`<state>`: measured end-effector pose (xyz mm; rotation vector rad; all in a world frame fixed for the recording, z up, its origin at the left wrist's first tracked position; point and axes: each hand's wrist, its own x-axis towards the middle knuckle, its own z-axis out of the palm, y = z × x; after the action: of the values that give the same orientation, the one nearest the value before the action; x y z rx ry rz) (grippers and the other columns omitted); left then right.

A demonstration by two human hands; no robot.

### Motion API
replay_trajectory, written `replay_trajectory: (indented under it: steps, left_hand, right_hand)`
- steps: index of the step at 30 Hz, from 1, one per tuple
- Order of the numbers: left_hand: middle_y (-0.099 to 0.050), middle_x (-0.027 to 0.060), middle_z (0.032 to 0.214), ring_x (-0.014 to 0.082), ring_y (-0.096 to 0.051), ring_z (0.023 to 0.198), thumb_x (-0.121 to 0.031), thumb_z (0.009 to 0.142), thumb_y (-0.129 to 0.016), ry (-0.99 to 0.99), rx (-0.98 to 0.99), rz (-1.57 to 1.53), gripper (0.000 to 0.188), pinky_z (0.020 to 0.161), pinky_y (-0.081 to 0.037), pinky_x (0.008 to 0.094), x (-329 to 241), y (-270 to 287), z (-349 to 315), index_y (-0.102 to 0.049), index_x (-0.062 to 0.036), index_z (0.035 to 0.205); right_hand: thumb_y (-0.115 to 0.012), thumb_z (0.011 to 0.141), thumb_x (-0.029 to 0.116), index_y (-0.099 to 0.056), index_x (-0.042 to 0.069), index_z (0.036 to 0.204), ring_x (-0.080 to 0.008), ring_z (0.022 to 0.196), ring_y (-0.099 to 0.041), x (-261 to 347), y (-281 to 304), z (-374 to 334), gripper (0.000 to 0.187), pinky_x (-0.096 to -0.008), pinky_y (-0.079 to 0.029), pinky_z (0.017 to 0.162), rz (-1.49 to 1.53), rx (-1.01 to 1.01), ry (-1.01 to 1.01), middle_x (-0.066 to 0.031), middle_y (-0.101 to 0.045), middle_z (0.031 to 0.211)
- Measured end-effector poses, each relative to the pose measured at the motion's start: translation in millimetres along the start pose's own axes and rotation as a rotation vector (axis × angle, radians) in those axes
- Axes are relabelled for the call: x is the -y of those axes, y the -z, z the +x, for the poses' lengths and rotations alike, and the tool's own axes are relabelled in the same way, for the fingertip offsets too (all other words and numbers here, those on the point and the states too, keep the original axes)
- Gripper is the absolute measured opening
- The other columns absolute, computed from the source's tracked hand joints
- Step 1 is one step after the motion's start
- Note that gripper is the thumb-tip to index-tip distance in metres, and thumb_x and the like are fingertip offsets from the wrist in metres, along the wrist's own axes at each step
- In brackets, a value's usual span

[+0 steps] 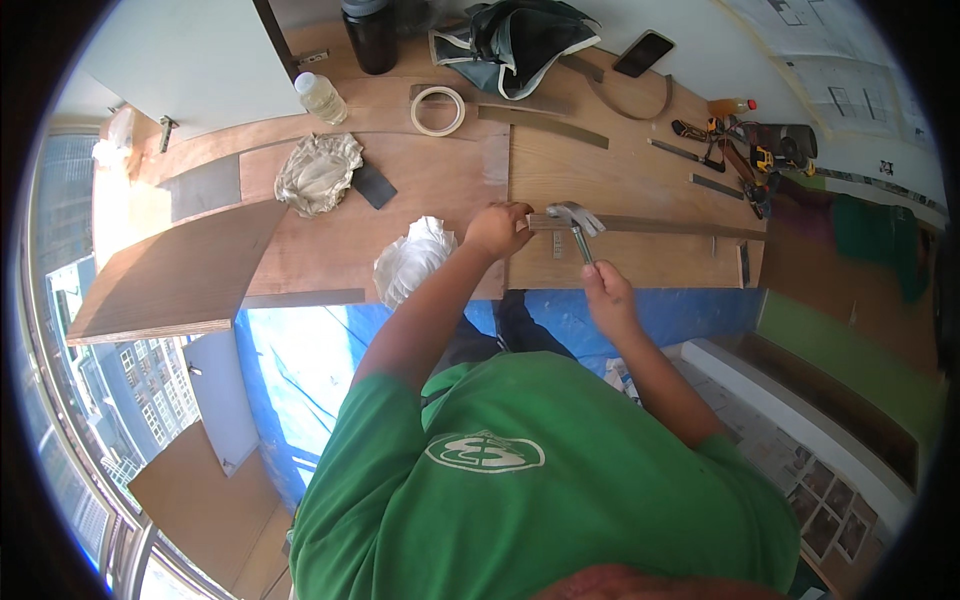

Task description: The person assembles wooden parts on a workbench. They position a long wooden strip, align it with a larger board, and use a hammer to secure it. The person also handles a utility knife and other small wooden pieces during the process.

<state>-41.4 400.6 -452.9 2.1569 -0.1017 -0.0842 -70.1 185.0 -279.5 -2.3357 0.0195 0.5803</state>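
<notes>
My right hand point(607, 288) is wrapped round the handle of a claw hammer point(576, 217). The hammer's metal head lies over a long thin wooden strip point(680, 229), near its left end. At that end my left hand point(496, 230) has its fingers and thumb closed on the strip; whether a nail is between them is too small to tell. The strip runs to the right across the plywood bench top point(630, 180). Beside my left wrist sits a crumpled white cloth or bag point(412, 262).
Toward the back are a tape roll point(437, 111), a clear bottle point(320, 98), a dark tumbler point(370, 38), a dark bag point(515, 45) and a phone point(643, 53). Power tools point(775, 150) crowd the right end. A crumpled beige cloth point(318, 174) and a raised board point(180, 270) lie left.
</notes>
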Motion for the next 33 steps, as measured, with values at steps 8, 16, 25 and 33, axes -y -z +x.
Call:
replay_trajectory:
  steps: [8, 16, 25, 33]
  left_hand:
    - [-0.073, 0.0163, 0.095, 0.0383, -0.067, 0.097, -0.038, 0.083, -0.077, 0.018, 0.064, 0.068, 0.046, 0.086, -0.053, 0.0475, -11, 9, 6, -0.068, -0.0124, 0.120]
    - [-0.073, 0.0154, 0.091, 0.0377, -0.068, 0.091, -0.040, 0.084, -0.076, -0.007, 0.080, 0.117, 0.043, 0.088, -0.051, 0.0474, -9, 8, 9, -0.068, -0.0125, 0.117]
    - [-0.073, 0.0148, 0.086, 0.0361, -0.069, 0.092, -0.039, 0.086, -0.075, -0.016, 0.086, 0.135, 0.039, 0.088, -0.051, 0.0468, -14, 10, 11, -0.068, -0.0132, 0.114]
    - [-0.074, 0.0158, 0.094, 0.0374, -0.068, 0.095, -0.032, 0.081, -0.078, -0.066, 0.069, 0.136, 0.036, 0.089, -0.052, 0.0471, -7, 4, 9, -0.071, -0.0141, 0.112]
  right_hand:
    - [-0.056, 0.105, 0.031, -0.056, 0.001, 0.089, -0.0221, 0.060, -0.050, 4, -6, -1, 0.033, -0.0375, -0.045, 0.060, 0.038, 0.015, 0.033, -0.0127, -0.053, 0.066]
    - [-0.055, 0.106, 0.026, -0.055, 0.000, 0.089, -0.0324, 0.061, -0.053, 8, -5, -2, 0.031, -0.0411, -0.045, 0.060, 0.041, 0.035, 0.137, -0.0178, -0.055, 0.069]
    - [-0.055, 0.105, 0.025, -0.055, 0.000, 0.089, -0.0385, 0.066, -0.057, 13, -3, -1, 0.030, -0.0446, -0.045, 0.061, -0.035, 0.032, 0.124, -0.0215, -0.059, 0.073]
    - [-0.055, 0.105, 0.026, -0.055, 0.000, 0.092, -0.0381, 0.059, -0.054, 16, -2, 6, 0.029, -0.0451, -0.044, 0.058, 0.190, 0.102, 0.042, -0.0194, -0.057, 0.068]
